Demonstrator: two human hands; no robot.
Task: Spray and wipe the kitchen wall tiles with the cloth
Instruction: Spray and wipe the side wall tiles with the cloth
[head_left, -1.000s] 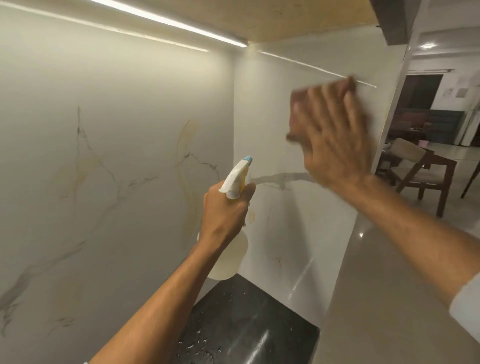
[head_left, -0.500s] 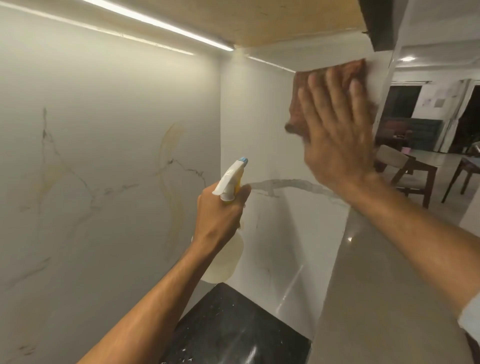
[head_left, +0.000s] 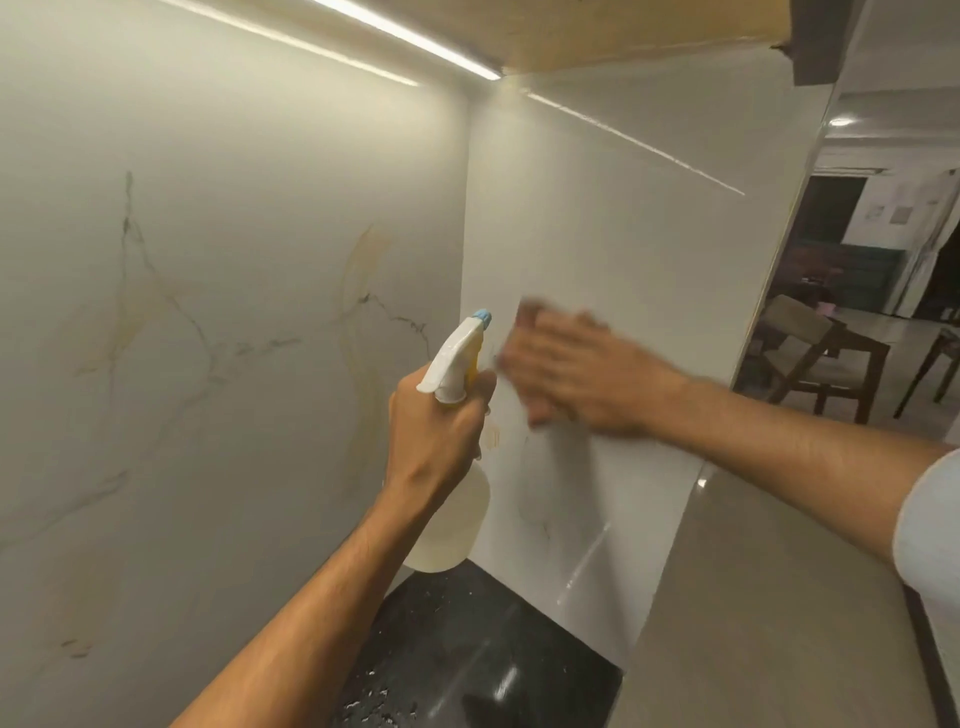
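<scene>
1. Cloth (head_left: 527, 318) – reddish-brown, only a blurred edge shows past the fingertips of the right hand (head_left: 582, 376); it's pinned flat against the end wall tile (head_left: 639, 249), about mid-height, just right of the corner.
2. R hand: fingers spread almost flat, palm pressing the cloth to the tile – not curled round it. Motion blur, so finger detail is soft. White sleeve (head_left: 930, 525) at the frame's right edge.
3. Left hand (head_left: 436, 436): closed fist round the neck of the spray bottle (head_left: 452, 525), held upright in the air, near the corner and just left of the R hand; can't tell if they touch. Trigger finger hidden behind the head.
4. Bottle: white trigger head w/ blue nozzle tip (head_left: 483, 316) pointing up and right toward the end wall; yellow part under the head; round translucent body w/ pale liquid, hanging below the fist.
5. Long wall tile (head_left: 218, 322) on the left – marble look, grey and ochre veins, glossy.
6. Black counter (head_left: 467, 654) below, speckled w/ droplets near the bottom edge.
7. Light strip (head_left: 405, 39) glows under the wooden cabinet (head_left: 597, 31) above.
8. Wooden chair (head_left: 826, 364) in the room beyond, far right.
</scene>
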